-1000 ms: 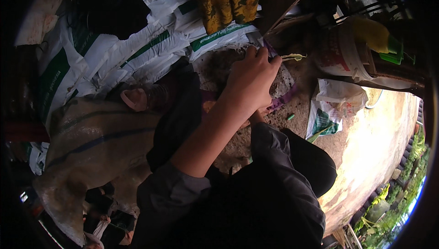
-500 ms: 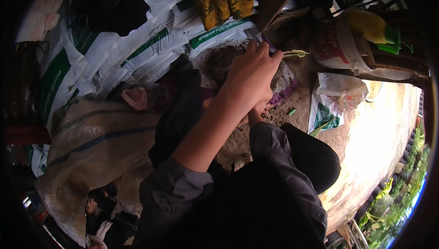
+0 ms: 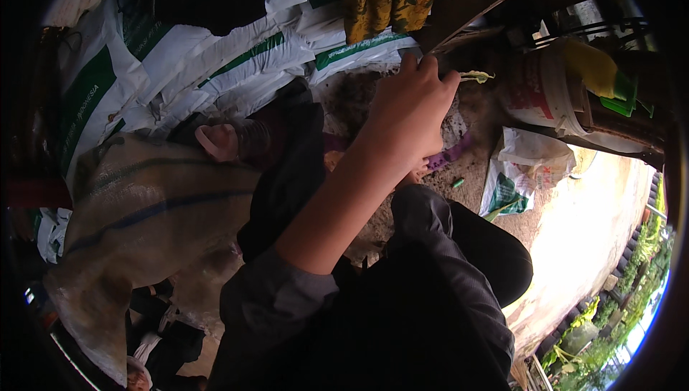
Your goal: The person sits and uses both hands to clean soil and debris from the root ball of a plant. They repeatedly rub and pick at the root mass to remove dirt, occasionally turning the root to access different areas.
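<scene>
The left hand (image 3: 410, 107) pinches a pale green seedling sprig (image 3: 476, 75) clear above the soil heap (image 3: 359, 93) — not yet set down — while the right hand (image 3: 416, 173) is mostly hidden, its grip untellable.

The left hand (image 3: 413, 107) works in a tight pocket: stacked white-and-green sacks (image 3: 215, 54) close off the left and top, and a white bucket (image 3: 545, 93) blocks the right. Below, the person's dark-trousered knee (image 3: 459, 247) crowds in. Open room lies only over the sandy ground (image 3: 596, 212) at lower right.

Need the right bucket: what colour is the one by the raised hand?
White with red print, bucket, head view.
</scene>
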Demonstrator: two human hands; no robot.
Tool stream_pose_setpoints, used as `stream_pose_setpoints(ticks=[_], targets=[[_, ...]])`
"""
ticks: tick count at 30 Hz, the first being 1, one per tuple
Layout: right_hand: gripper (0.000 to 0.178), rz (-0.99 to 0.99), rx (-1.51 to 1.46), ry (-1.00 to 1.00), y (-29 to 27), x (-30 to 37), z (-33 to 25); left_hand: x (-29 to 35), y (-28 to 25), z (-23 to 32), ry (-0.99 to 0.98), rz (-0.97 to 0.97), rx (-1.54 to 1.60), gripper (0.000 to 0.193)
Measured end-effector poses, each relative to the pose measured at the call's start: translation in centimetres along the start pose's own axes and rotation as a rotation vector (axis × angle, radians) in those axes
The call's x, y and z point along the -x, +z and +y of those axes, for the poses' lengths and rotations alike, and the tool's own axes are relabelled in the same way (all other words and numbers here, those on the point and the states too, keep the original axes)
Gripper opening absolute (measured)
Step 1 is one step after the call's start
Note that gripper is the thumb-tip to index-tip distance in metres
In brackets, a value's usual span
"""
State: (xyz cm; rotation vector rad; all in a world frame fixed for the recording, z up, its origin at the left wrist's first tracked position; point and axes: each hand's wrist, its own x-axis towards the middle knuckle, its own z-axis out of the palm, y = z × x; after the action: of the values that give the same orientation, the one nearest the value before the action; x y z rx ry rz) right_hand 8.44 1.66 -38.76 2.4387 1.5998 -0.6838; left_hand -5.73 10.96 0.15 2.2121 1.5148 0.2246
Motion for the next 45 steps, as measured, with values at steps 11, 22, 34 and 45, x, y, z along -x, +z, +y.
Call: stream_pose_setpoints(ticks=[11, 22, 34, 45], targets=[[0.043, -0.180, 0.225, -0.145, -6.9, 1.1, -1.3, 0.4, 0.0, 0.2, 0.058, 0.022, 0.069, 0.063], [0.047, -0.158, 0.363, -0.300, -15.4, 0.7, 1.3, 0.9, -1.6, -0.1, 0.070, 0.164, 0.041, 0.053], [0.031, 0.151, 0.246, -0.261, -24.1, 8.8, 0.2, 1.6, -2.0, -1.6, 0.066, 0.096, 0.039, 0.062], [0.024, 0.115, 0.164, -0.304, -27.2, 10.4, 0.3, 2.1, -1.0, -1.6, 0.061, 0.064, 0.082, 0.077]])
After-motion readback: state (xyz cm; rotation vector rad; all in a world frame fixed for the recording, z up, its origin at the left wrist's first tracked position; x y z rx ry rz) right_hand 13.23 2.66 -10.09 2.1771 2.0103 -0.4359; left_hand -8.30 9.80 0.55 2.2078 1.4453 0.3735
